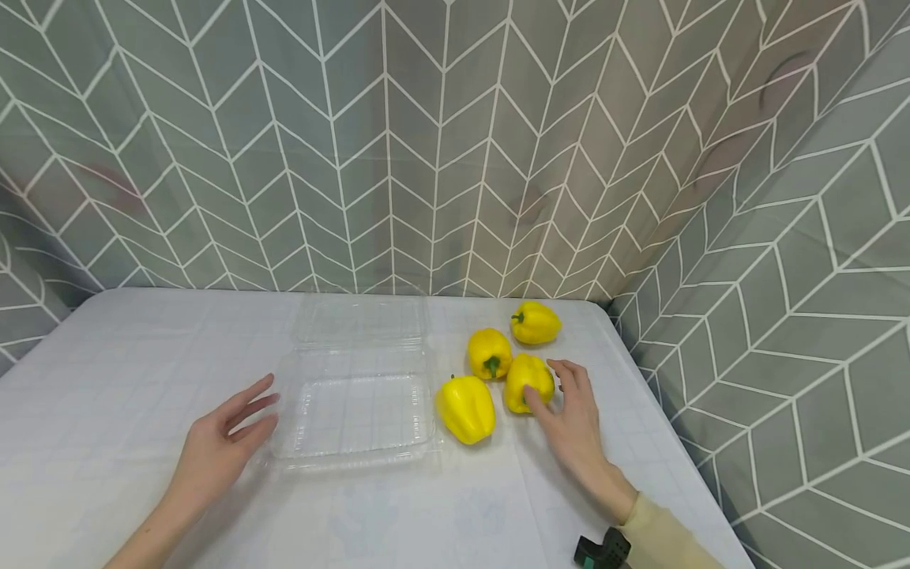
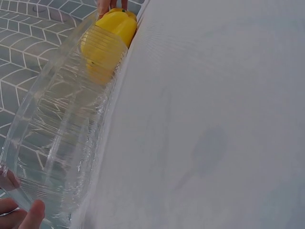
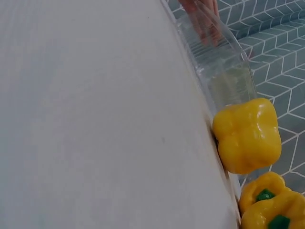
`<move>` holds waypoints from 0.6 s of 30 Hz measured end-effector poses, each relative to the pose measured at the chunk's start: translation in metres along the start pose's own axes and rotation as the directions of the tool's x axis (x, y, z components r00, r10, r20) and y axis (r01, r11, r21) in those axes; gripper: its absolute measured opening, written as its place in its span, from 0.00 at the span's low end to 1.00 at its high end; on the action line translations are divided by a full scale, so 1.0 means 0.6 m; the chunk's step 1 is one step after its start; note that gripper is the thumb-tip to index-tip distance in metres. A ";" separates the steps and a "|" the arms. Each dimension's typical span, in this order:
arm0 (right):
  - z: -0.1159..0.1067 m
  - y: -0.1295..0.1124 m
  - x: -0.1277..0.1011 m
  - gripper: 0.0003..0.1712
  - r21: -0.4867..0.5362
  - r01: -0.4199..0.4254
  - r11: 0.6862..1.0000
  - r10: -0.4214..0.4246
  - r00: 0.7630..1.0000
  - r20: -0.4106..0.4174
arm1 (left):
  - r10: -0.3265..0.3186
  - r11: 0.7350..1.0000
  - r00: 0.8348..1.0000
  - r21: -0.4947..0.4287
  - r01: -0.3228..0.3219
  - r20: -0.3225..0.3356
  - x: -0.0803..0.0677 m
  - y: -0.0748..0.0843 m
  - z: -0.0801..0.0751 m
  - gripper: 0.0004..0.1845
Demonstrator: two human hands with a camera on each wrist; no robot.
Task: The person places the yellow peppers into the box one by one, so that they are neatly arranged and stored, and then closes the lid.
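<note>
White table (image 1: 128, 371) in corner, grey herringbone-tiled walls (image 1: 455, 142) behind and right

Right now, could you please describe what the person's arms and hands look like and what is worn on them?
Both hands are bare, with no gloves or rings visible. The left hand shows a bare forearm with no sleeve in view. The right hand ends in a pale beige sleeve, with a small black and green device at the wrist.
</note>
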State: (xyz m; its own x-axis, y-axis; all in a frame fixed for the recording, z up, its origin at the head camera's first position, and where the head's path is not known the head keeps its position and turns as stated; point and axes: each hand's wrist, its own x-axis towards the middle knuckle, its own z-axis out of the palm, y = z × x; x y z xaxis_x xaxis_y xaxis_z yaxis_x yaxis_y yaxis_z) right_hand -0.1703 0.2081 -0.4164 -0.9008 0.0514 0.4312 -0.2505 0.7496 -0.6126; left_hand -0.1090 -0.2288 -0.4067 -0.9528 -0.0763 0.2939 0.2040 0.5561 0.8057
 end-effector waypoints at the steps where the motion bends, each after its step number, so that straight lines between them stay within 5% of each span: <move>1: 0.002 -0.001 0.000 0.33 0.000 -0.008 1.000 0.008 1.000 0.004 | -0.004 1.000 1.000 0.000 0.004 0.002 0.000 0.000 0.000 0.28; 8: 0.015 -0.003 -0.004 0.37 0.012 -0.060 0.998 0.061 0.998 -0.004 | -0.032 0.999 0.999 -0.024 0.032 0.017 -0.001 -0.003 -0.001 0.28; 18: 0.027 0.001 -0.005 0.46 0.009 -0.128 0.992 0.128 0.992 0.018 | 0.009 0.999 1.000 -0.040 -0.009 0.003 -0.002 -0.003 0.001 0.27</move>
State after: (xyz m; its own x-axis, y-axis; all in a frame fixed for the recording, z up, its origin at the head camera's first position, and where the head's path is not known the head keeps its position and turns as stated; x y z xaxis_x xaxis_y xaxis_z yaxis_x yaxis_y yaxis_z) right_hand -0.1737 0.1977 -0.4288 -0.9316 0.1353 0.3375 -0.1362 0.7307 -0.6689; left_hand -0.1081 -0.2290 -0.4088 -0.9516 -0.0687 0.2994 0.2211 0.5233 0.8230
